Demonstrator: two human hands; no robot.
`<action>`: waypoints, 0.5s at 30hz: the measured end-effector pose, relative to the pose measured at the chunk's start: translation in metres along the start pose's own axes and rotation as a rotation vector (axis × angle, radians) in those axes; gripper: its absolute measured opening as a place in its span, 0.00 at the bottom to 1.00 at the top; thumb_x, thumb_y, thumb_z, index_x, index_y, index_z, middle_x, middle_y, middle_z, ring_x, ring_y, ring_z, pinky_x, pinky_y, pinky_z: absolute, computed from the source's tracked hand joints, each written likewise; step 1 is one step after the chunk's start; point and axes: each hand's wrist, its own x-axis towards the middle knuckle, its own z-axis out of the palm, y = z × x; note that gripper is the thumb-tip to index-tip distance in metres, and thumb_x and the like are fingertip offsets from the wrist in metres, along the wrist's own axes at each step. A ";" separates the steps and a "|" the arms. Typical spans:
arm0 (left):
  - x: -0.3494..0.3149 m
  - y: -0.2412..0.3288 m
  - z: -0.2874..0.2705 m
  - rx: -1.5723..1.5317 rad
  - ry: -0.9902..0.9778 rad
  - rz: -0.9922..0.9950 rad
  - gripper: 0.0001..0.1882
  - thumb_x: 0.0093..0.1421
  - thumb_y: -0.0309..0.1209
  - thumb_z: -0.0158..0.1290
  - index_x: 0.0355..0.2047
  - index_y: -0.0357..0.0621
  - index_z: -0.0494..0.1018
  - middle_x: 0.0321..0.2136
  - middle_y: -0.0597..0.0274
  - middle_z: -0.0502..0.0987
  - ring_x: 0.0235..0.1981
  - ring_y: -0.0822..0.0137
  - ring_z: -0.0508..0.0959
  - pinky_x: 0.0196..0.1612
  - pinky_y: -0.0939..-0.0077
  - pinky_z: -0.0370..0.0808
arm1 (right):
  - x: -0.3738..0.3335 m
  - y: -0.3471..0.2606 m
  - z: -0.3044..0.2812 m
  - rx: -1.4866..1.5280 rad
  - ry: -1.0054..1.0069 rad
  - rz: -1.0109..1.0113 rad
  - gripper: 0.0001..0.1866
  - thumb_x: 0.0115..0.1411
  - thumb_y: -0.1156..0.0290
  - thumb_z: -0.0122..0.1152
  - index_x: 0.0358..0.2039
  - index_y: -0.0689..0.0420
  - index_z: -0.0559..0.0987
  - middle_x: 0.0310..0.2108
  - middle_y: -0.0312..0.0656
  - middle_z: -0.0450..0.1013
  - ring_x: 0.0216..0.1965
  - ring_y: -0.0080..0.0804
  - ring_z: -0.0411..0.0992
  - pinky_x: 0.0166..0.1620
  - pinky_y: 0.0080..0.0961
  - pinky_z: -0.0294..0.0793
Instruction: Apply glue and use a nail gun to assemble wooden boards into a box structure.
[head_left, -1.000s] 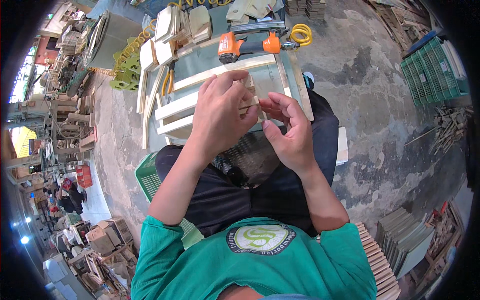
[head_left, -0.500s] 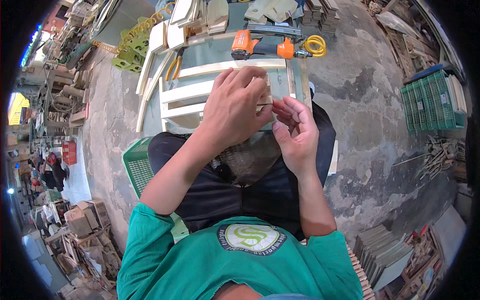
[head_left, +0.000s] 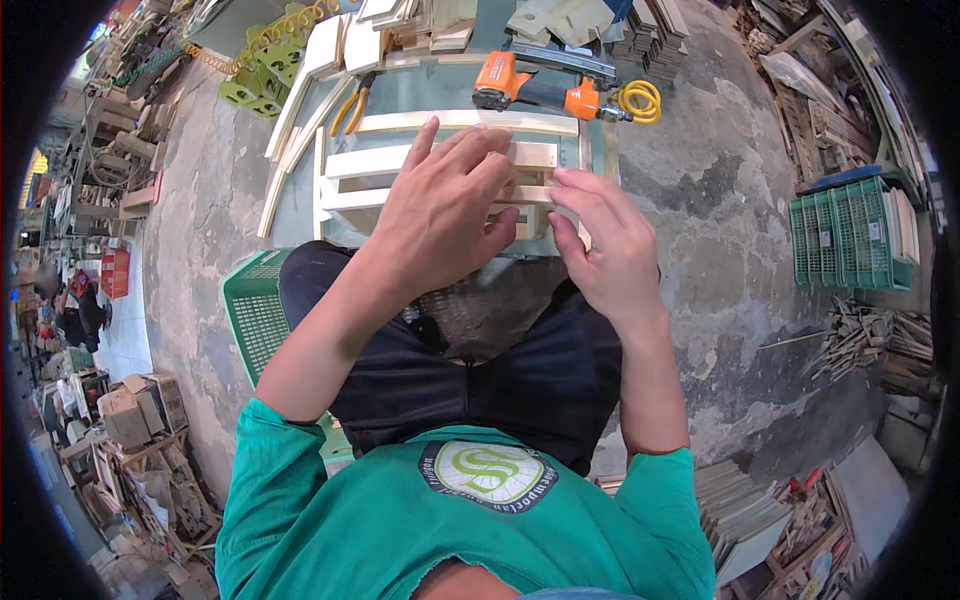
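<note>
A small frame of pale wooden slats (head_left: 365, 162) lies on the grey-green work surface in front of me. Across its slats reaches my left hand (head_left: 445, 200), fingers bent over the far side and thumb on the near side of the nearer slat. At that slat's right end (head_left: 535, 195), my right hand (head_left: 612, 240) has its fingertips and thumb around the tip. Behind the frame a loose wooden strip (head_left: 395, 121) lies crosswise. An orange and black nail gun (head_left: 540, 92) rests beyond it, and pliers with yellow-orange handles (head_left: 351, 108) lie to the left.
Stacked wooden pieces (head_left: 400, 30) stand at the far edge of the work surface (head_left: 420, 85). Long wooden strips (head_left: 290, 150) lie along its left side. A yellow coiled hose (head_left: 638, 101) joins the nail gun. Green crates stand left (head_left: 255, 315) and far right (head_left: 845, 235).
My right hand has moved up to the slat's right end. My left hand has shifted left and its index finger has straightened, showing more of the slat ends. The view has tilted slightly.
</note>
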 end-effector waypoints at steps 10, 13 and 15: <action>-0.002 -0.003 0.008 -0.034 0.079 0.003 0.09 0.56 0.25 0.64 0.34 0.44 0.74 0.60 0.51 0.76 0.65 0.51 0.75 0.73 0.38 0.61 | 0.006 0.006 0.000 0.027 -0.080 0.011 0.12 0.55 0.82 0.72 0.40 0.58 0.84 0.44 0.42 0.83 0.43 0.41 0.83 0.45 0.34 0.84; -0.003 -0.005 0.013 -0.004 0.135 0.032 0.07 0.59 0.28 0.61 0.32 0.42 0.73 0.56 0.54 0.78 0.61 0.53 0.77 0.70 0.38 0.63 | 0.006 0.008 0.000 0.032 -0.091 0.022 0.13 0.55 0.83 0.72 0.42 0.59 0.85 0.44 0.43 0.84 0.43 0.40 0.84 0.46 0.31 0.83; -0.002 -0.005 0.014 -0.005 0.137 0.029 0.07 0.59 0.29 0.61 0.32 0.42 0.74 0.56 0.53 0.78 0.61 0.53 0.77 0.70 0.38 0.63 | 0.006 0.009 0.000 0.035 -0.090 0.021 0.13 0.55 0.84 0.72 0.41 0.59 0.85 0.44 0.44 0.84 0.44 0.39 0.84 0.47 0.31 0.83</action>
